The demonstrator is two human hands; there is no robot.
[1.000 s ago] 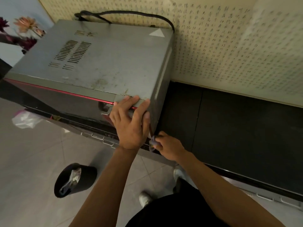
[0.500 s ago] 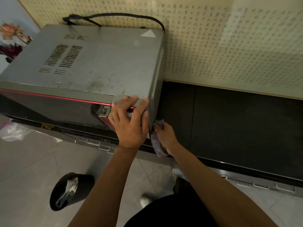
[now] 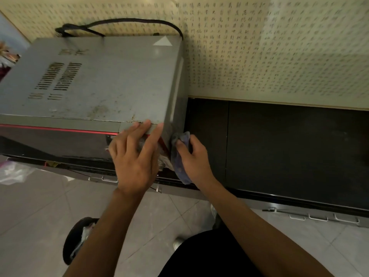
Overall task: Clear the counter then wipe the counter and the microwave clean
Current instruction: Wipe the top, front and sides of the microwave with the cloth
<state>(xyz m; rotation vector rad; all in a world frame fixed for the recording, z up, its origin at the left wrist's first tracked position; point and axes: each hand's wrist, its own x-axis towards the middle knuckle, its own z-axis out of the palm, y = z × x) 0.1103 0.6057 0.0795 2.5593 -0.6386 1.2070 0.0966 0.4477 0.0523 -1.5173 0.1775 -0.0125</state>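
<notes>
Microwave, a grey metal box with vent slots on its stained top and a red stripe along its dark front, is sitting at the left end of the black desk, its back against the patterned wall. Left hand is lying flat over the near right top corner, fingers spread apart and gripping nothing. Right hand is pressing a crumpled blue-grey cloth against the microwave's right side, fingers clamped on the cloth. Black power cord is looping behind the far edge. Round black bin is standing on the tiled floor, near left.
</notes>
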